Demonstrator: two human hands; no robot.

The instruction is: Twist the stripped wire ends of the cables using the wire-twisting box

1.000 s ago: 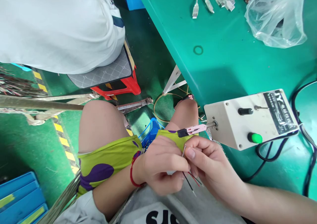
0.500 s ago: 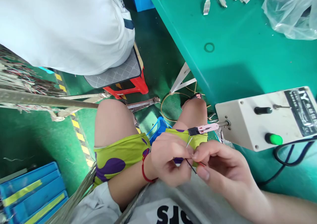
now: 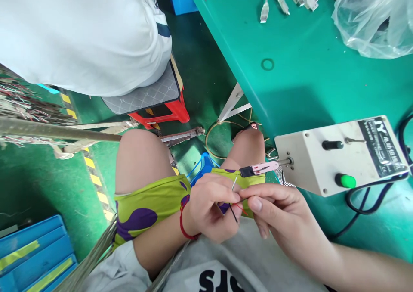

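Note:
Over my lap, my left hand (image 3: 214,206), with a red string bracelet at the wrist, is closed in a pinch around the end of a cable. Thin wires fan out from its fingers: a white wire (image 3: 235,182) pointing up, a black wire (image 3: 233,213) and a red wire (image 3: 241,209) pointing down and right. My right hand (image 3: 284,216) meets it, thumb and forefinger pinched on a short dark wire (image 3: 244,199). Just above the hands is a pink-and-black clip (image 3: 258,169) on the shaft of a white machine box (image 3: 335,158).
The box, with a green button (image 3: 347,181) and a black cord (image 3: 361,214), sits on the green table (image 3: 290,68). USB cable ends (image 3: 264,12) and a clear plastic bag (image 3: 377,20) lie farther back. A person in white (image 3: 84,38) sits at left on a red stool (image 3: 179,109).
My right fingers have shifted up and straightened, now pinching a dark wire. The red wire shows more plainly below them. The whole view has slid slightly.

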